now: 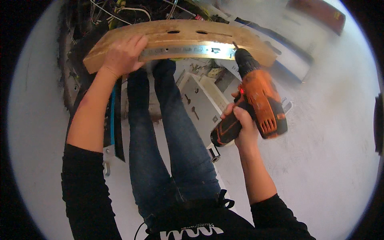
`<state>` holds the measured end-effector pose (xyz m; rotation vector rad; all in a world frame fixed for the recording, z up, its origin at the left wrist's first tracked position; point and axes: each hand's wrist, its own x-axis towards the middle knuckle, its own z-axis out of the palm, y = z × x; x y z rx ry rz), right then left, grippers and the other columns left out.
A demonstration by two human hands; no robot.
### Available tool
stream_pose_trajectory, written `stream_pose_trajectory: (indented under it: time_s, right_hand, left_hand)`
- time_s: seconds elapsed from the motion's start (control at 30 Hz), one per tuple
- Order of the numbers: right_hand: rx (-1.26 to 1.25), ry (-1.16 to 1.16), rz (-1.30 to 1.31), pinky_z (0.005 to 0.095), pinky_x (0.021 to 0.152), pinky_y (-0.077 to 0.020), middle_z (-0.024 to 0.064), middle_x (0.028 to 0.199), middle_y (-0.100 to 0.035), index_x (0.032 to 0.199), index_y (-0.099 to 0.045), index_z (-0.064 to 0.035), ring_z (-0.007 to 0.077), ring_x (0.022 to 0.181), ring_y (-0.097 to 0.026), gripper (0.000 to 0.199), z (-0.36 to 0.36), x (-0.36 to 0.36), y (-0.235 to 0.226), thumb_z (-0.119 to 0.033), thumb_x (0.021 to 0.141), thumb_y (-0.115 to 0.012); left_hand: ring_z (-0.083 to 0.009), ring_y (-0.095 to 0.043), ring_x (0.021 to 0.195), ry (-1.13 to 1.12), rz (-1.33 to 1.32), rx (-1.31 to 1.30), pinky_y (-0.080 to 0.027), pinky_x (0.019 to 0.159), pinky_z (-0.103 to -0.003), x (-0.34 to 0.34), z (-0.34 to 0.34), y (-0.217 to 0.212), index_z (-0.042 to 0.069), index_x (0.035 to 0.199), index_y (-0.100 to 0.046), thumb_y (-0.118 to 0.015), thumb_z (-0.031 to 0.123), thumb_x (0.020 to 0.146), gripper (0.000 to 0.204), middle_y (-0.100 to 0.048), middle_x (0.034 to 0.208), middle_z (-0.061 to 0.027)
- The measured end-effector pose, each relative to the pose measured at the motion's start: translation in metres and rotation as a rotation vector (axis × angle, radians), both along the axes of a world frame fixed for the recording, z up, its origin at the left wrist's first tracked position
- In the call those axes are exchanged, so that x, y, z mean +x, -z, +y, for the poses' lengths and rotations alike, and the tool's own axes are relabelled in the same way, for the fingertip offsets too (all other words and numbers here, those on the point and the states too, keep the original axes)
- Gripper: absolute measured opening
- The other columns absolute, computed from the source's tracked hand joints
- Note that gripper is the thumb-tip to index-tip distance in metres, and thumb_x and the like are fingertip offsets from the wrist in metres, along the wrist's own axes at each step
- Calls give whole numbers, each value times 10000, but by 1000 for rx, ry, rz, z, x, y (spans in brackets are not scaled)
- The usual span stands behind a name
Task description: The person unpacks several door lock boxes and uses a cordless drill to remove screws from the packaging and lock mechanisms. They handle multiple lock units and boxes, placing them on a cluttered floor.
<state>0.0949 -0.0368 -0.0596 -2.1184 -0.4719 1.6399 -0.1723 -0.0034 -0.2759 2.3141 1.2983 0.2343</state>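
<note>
A wooden board (150,32) with two dark oval holes lies across the far side in front of me. Along its near edge runs a silver metal drawer slide (188,50). My left hand (125,54) is closed over the left part of the board, its fingers on the wood and its thumb by the slide's left end. In my right hand (244,124) is an orange and black cordless drill (260,94), gripped by its handle. The drill's bit points at the slide's right end; whether it touches cannot be told. A red light glows near the trigger.
Beyond the board lie tangled cables (116,16). Below it stands a white box (200,98) with small metal parts near it. A white and blue panel (284,56) lies at the right, with a red-brown block (320,15) farther off. A dark strip with a blue edge (113,120) lies left of my legs.
</note>
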Motion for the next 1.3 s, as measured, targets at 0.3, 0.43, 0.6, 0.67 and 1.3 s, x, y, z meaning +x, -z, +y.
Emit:
stream_pose_trajectory:
  time_s: [0.3, 0.43, 0.6, 0.67, 1.3]
  right_hand:
    - [115, -83, -159, 291, 711, -450, 73, 757, -533, 1185, -381, 24, 161, 719, -528, 543, -8, 24, -20, -190, 717, -551]
    - [334, -300, -330, 338, 816, -450, 107, 907, -559, 1204, -371, 0, 198, 878, -542, 525, -5, 52, 4, -149, 731, -544]
    - [378, -219, -261, 346, 852, -433, 161, 977, -606, 1148, -453, 13, 223, 926, -568, 474, 29, 113, 44, -231, 749, -529]
    - [299, -152, -199, 326, 828, -446, 160, 897, -630, 1036, -529, 51, 210, 880, -586, 415, 43, 135, 56, -256, 758, -514]
    - [86, -313, -133, 293, 886, -349, 64, 1042, -548, 979, -617, -45, 171, 999, -479, 415, 66, 176, 75, -354, 703, -650]
  left_hand:
    - [-237, -547, 979, -7, 1, 10, -464, 748, -336, 1, 2, 9, 101, 1083, -481, -780, 250, 494, 676, -543, 1108, -63]
    - [-241, -553, 970, -13, -12, 7, -465, 755, -336, -8, -4, 11, 96, 1098, -479, -780, 242, 494, 690, -546, 1104, -66]
    - [-265, -556, 957, -40, 20, -59, -466, 768, -339, -11, 1, -2, 85, 1096, -485, -783, 217, 486, 692, -551, 1089, -83]
    - [-283, -554, 947, -44, 19, -94, -466, 773, -342, -8, 5, -9, 80, 1092, -489, -785, 204, 483, 689, -550, 1081, -95]
    - [-327, -497, 936, -46, 113, -214, -418, 764, -411, 11, 50, -46, 73, 1012, -489, -699, 62, 542, 515, -538, 949, -111]
